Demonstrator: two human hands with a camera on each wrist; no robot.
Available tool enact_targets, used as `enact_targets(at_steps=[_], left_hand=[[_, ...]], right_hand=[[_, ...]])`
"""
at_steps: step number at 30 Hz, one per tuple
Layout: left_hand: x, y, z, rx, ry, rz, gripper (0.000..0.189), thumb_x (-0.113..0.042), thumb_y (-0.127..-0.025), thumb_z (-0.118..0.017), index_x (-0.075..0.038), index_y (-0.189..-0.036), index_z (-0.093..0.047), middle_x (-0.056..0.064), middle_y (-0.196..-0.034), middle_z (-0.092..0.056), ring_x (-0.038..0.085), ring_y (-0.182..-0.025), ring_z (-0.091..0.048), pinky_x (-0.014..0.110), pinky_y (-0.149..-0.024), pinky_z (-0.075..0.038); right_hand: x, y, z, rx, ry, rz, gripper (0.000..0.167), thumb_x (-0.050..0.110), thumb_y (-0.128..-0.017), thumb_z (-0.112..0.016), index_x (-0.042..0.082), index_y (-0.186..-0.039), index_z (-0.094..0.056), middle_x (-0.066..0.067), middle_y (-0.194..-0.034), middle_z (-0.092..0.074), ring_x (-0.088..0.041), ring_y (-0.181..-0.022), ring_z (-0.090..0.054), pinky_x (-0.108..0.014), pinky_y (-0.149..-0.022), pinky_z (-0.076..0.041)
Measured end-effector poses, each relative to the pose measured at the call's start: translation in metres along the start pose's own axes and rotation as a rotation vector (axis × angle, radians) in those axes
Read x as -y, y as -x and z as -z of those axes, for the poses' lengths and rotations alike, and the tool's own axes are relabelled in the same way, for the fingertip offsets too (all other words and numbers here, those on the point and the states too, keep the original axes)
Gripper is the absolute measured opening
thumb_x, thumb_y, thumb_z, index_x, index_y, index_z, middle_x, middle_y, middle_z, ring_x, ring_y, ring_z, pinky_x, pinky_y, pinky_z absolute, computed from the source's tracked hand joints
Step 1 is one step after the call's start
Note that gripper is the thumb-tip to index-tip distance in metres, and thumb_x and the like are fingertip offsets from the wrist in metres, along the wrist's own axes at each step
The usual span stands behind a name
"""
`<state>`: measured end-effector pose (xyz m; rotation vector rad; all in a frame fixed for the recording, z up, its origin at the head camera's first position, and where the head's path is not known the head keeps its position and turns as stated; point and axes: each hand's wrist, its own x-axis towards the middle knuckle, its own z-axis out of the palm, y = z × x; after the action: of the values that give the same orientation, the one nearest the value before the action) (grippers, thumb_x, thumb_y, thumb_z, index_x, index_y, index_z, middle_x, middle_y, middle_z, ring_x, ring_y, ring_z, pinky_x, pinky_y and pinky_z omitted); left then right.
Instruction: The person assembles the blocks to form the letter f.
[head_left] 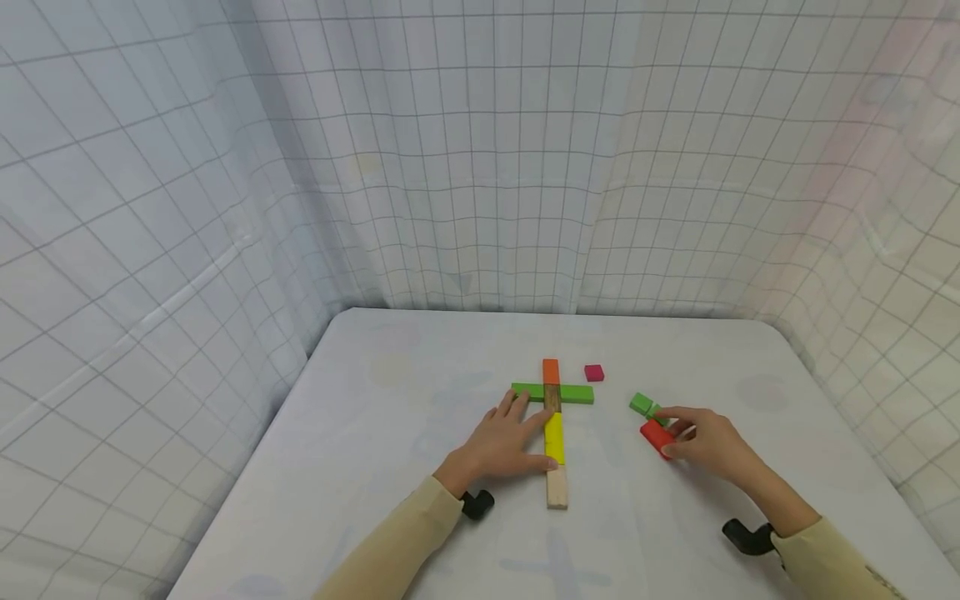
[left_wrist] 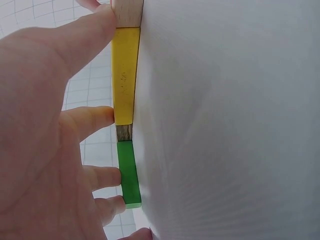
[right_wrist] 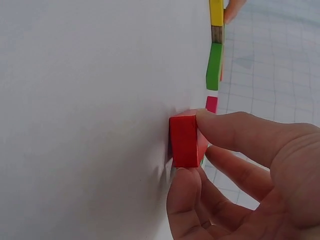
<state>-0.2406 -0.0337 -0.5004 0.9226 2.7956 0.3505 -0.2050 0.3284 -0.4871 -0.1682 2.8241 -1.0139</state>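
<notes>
Flat blocks lie in a cross on the white table. Its upright runs from an orange block [head_left: 551,372] through a dark brown block [head_left: 553,399] and a yellow block [head_left: 554,440] to a pale wooden block [head_left: 557,492]. A green block [head_left: 577,394] forms the right arm, another green block [left_wrist: 129,170] the left. My left hand [head_left: 504,442] spreads its fingers along the left side, touching the pale, yellow and left green blocks. To the right, my right hand [head_left: 708,442] pinches a red block [right_wrist: 185,142] between thumb and fingers, low over the table.
Two small green blocks [head_left: 641,403] lie just beyond the red block. A pink block [head_left: 594,372] sits near the cross's top right. White grid-patterned curtains [head_left: 480,167] enclose the table [head_left: 390,383] at the back and both sides.
</notes>
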Motion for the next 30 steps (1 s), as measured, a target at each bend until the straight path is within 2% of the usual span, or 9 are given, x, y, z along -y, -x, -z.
enact_targets(at_steps=[4,9,14,22,30], left_hand=[[0.0,0.001,0.0,0.0,0.012,-0.006,0.086,-0.073,-0.089,-0.055,-0.033,-0.16,-0.029,0.014,-0.167,-0.013,0.037,-0.153,-0.005,0.058,-0.116,-0.023],[0.001,0.0,-0.005,-0.006,-0.007,-0.011,0.086,-0.076,-0.088,-0.053,-0.035,-0.16,-0.028,0.013,-0.167,-0.013,0.037,-0.153,-0.005,0.057,-0.116,-0.024],[-0.001,0.001,-0.003,-0.006,-0.006,-0.013,0.086,-0.074,-0.089,-0.054,-0.035,-0.16,-0.027,0.013,-0.167,-0.012,0.037,-0.153,-0.004,0.057,-0.116,-0.024],[-0.004,0.001,0.002,-0.001,0.0,-0.013,0.085,-0.072,-0.09,-0.055,-0.033,-0.16,-0.029,0.014,-0.167,-0.012,0.039,-0.153,-0.005,0.058,-0.116,-0.023],[-0.002,0.001,0.002,0.007,-0.004,-0.001,0.084,-0.072,-0.09,-0.055,-0.033,-0.16,-0.028,0.014,-0.167,-0.011,0.037,-0.153,-0.004,0.057,-0.117,-0.022]], right_hand=[[0.001,0.0,-0.001,0.021,-0.023,-0.007,0.059,0.015,-0.079,-0.085,0.009,-0.134,-0.064,-0.006,-0.1,-0.067,-0.025,-0.091,-0.062,-0.035,-0.066,-0.052],[0.003,0.0,-0.003,0.05,-0.018,0.002,0.062,0.013,-0.077,-0.086,0.011,-0.135,-0.064,-0.005,-0.089,-0.062,-0.022,-0.08,-0.056,-0.034,-0.061,-0.047],[0.004,-0.001,-0.004,0.045,0.003,0.016,0.063,0.011,-0.076,-0.086,0.011,-0.135,-0.064,-0.004,-0.083,-0.059,-0.021,-0.073,-0.053,-0.032,-0.057,-0.044],[0.006,-0.003,-0.001,0.033,0.027,0.005,0.061,0.013,-0.078,-0.086,0.01,-0.134,-0.064,-0.004,-0.082,-0.059,-0.021,-0.073,-0.053,-0.033,-0.057,-0.044],[0.013,-0.008,0.01,0.0,0.036,0.025,0.053,0.014,-0.084,-0.079,0.01,-0.134,-0.064,-0.003,-0.086,-0.062,-0.022,-0.077,-0.055,-0.035,-0.061,-0.049]])
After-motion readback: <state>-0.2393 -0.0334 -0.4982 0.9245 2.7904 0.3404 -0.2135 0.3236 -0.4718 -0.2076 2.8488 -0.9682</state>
